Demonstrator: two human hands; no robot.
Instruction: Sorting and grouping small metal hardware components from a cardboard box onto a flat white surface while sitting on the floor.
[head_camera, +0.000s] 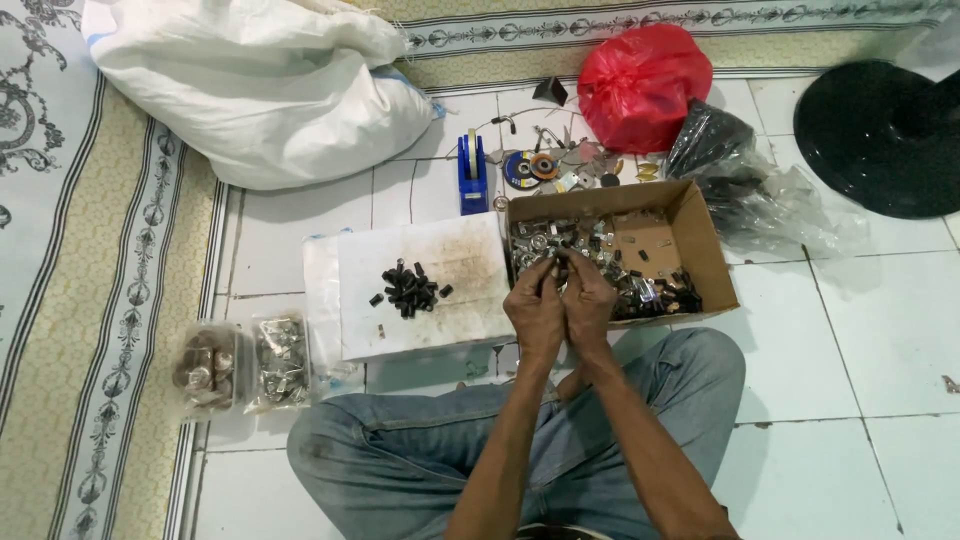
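A: What is held by the hands?

B: The left hand (536, 308) and right hand (588, 300) are pressed together over the near edge of the cardboard box (708, 248). Fingertips are pinched around a small metal part (556, 262); its shape cannot be made out, nor which hand bears it.

A: And the box?

B: It is set on the tiled floor (860, 340), just ahead of the knees, and is filled with small metal parts (640, 285).

A: What is found beside it?

B: A white board (450, 300) is laid to its left, with a pile of black pieces (410, 288) on it. Two clear bags (245, 365) are seen further left; a blue tape dispenser (472, 172) and a red bag (642, 85) are placed beyond.
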